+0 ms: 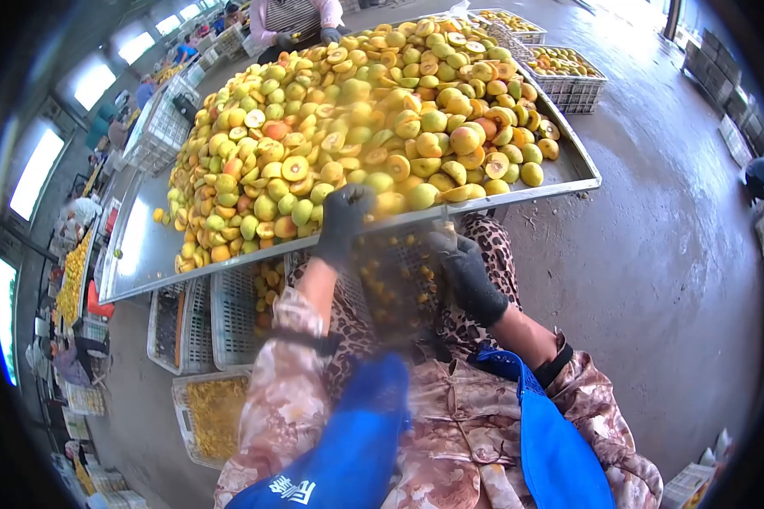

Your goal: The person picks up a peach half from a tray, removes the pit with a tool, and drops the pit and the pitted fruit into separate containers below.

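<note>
Head view puts your left hand (345, 222) and right hand (471, 276) (can't tell their grip) by fruit (295, 168), much halved, some seemingly whole.

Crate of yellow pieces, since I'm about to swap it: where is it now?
In the head view, the crate is at lower left, on the floor, beside the person's left sleeve.

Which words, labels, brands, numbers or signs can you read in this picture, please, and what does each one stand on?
Blue apron: white characters near the bottom edge of the picture, too small and blurred to quote reliably.
Metal tray: no text that I can read.
Crates: none that I can read; those in the background are too small to tell.
</note>
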Tool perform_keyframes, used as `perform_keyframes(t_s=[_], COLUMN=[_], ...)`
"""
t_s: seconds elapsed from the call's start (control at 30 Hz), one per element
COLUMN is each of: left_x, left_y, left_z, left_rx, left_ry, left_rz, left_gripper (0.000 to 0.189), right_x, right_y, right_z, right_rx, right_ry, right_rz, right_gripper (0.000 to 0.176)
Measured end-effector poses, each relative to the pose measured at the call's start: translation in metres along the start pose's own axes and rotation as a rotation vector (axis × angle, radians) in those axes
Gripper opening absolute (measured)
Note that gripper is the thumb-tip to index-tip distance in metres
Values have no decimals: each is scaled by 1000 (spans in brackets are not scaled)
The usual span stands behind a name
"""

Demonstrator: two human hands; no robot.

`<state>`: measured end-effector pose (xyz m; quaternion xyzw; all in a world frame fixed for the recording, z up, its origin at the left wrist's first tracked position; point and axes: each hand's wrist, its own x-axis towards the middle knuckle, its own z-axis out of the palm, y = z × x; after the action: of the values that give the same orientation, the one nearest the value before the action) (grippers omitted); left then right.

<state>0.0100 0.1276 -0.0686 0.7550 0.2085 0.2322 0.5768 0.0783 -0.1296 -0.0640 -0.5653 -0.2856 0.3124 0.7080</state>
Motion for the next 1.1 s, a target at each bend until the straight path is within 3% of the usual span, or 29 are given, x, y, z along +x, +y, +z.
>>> perform_keyframes(t_s=[0.13, 0.23, 0.27, 0.33, 0.37, 0.4, 0.47, 0.53, 0.6, 0.67, 0.77, 0.8, 0.87, 0.97, 1.1], left_x=[-49, -59, -60, -71, -78, -83, -92, -101, -96, -99, -100, -98, -97, -109, -106], left_y=[29, 11, -3, -10, -15, -17, -20, 20, 3, 34, 45, 38, 24, 54, 42], left_z=[49, 48, 42, 37, 36, 42, 76, 90, 79, 72, 82, 85, 82, 78, 73], left_rx=[195, 51, 27, -649, -984, -954, -891, -1020, -625, -958, -808, -753, -597, -595, -485], left_ry=[-203, -191, -129, -134, -127, -96, -36, 113, 105, 0, 61, 76, 54, 30, 183], left_rz=[368, 281, 303, -9, -178, -165, -140, -274, -38, -170, -112, -74, 29, 69, 71], left_gripper=[13, 12, 20, 32, 38, 41, 48, 50, 48, 44, 29, 28, 30, 32, 29], right_x=[33, 46, 46, 39, 40, 41, 35, 26, 16, -2, -18, -19, -19, -22, -25], right_y=[44, 59, 54, 47, 49, 52, 53, 19, 15, -8, 14, 11, 15, 12, 12], right_z=[-15, -25, -31, -33, -33, -33, -13, 1, -10, -6, 3, 4, 7, 17, 22], right_rx=[-802, -839, -706, -404, -428, -450, -31, 119, 135, 142, -180, -292, -337, -355, -444], right_ry=[11, -21, -80, -144, -173, -199, 20, 185, 68, -61, -68, -29, -5, -13, -89], right_rz=[-517, -570, -733, -337, -462, -588, -41, 190, 198, 235, 49, 73, 60, -3, -83], right_gripper=[20, 32, 36, 35, 32, 29, 27, 32, 31, 31, 33, 35, 34, 34, 32])
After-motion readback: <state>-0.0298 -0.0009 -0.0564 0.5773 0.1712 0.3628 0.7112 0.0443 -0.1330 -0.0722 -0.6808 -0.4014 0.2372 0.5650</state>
